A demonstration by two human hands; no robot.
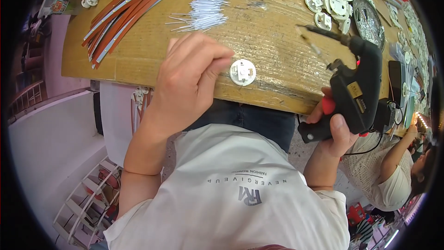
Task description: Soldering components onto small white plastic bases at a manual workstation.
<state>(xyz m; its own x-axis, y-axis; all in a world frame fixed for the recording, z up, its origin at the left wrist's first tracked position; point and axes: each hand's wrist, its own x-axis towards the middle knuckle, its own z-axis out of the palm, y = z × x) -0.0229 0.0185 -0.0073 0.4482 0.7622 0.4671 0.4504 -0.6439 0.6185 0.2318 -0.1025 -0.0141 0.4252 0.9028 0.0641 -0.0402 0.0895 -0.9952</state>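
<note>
My left hand (pixel 184 81) is over the near part of the wooden table, its thumb and forefinger pinched together. Whatever sits between those fingertips, if anything, is too small to make out. Just right of them lies a round white disc (pixel 243 72) with a small raised white part on it. My right hand (pixel 340 136) grips a black soldering gun (pixel 356 88) by its handle, with fingers around the red trigger. Its dark tip (pixel 323 32) and a thin feed tube (pixel 314 47) point up and left over the tabletop, apart from the disc.
Brown and white LED strips (pixel 134 11) lie at the far left beside a bundle of thin white wires (pixel 210 2). Many white discs (pixel 337 4) are heaped at the far right, next to a round dark dish (pixel 368 21). Another person (pixel 384 171) works at the right.
</note>
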